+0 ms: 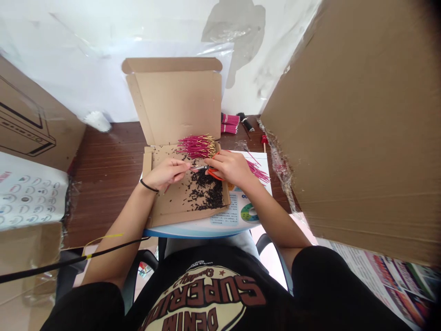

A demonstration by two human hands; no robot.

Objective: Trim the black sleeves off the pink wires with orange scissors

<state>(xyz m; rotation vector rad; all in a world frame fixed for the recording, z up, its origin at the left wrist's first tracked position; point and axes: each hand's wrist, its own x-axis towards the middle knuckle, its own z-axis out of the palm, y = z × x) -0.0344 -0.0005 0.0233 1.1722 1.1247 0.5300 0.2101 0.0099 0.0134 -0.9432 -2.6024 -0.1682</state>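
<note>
My left hand point(168, 172) is closed in a pinch on a thin piece of wire over an open flat cardboard box point(165, 209). My right hand point(230, 166) grips orange-handled cutters point(211, 172), whose tip meets the left fingers. Dark trimmed bits point(206, 193) lie heaped in the box tray. A bundle of pink wires with gold tips point(197, 145) rests at the box's back edge. More pink wires point(259, 172) lie to the right of my right hand.
The box sits on a printed sheet point(237, 214) on a brown wooden table point(106, 170). Bundled pink wires point(230, 124) lie at the back. Large cardboard boxes stand right point(358, 124) and left point(31, 124). A black cable point(69, 259) crosses my left arm.
</note>
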